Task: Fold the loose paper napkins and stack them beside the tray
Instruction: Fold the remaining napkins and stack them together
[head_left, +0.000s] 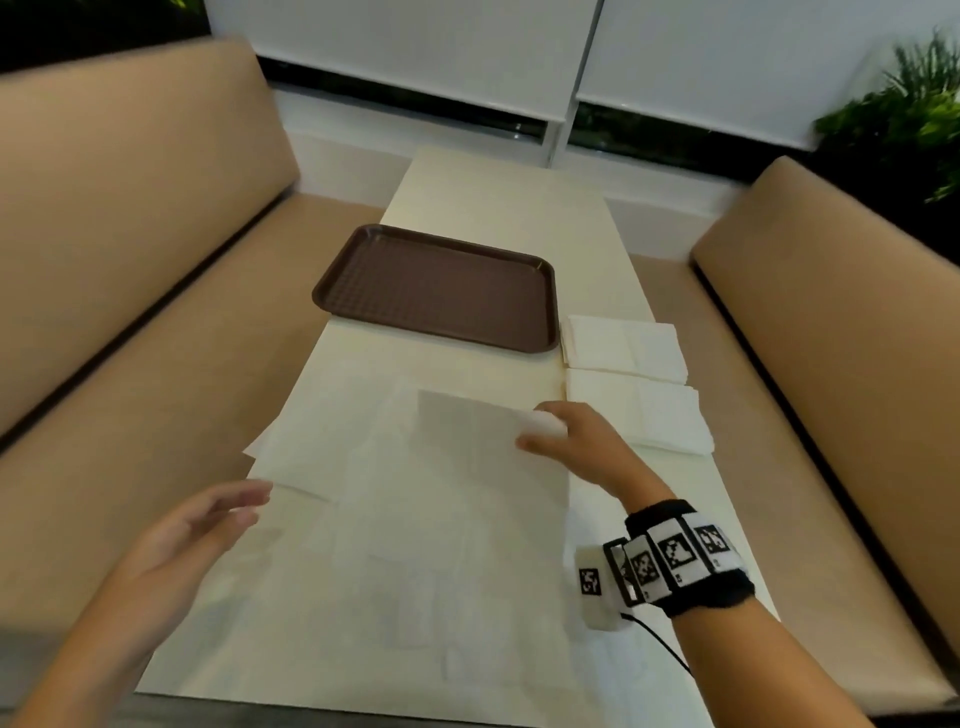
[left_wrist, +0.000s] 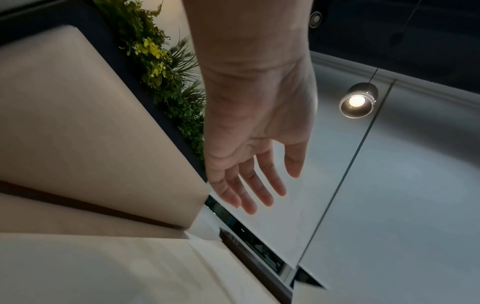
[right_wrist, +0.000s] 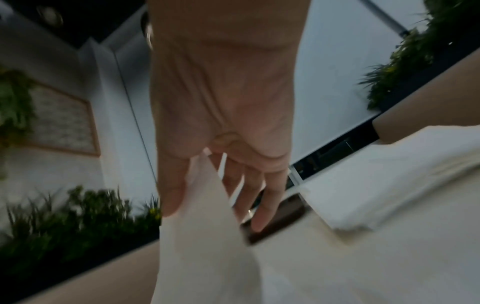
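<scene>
Loose white paper napkins (head_left: 363, 519) lie spread over the near half of the pale table (head_left: 467, 187). My right hand (head_left: 561, 431) pinches the right edge of one napkin (head_left: 467, 431) between thumb and fingers and lifts it off the pile; in the right wrist view that napkin (right_wrist: 197, 236) hangs from my right hand (right_wrist: 207, 185). My left hand (head_left: 228, 512) hovers open over the left edge of the pile, fingers straight, holding nothing; my left hand (left_wrist: 259, 185) looks the same in its wrist view. Two stacks of folded napkins (head_left: 628, 384) lie right of the brown tray (head_left: 441, 288).
Tan bench seats (head_left: 130, 322) flank the narrow table on both sides. White window blinds (head_left: 415, 47) hang behind the far end, and green plants (head_left: 904, 114) stand at the back right. The tray holds nothing.
</scene>
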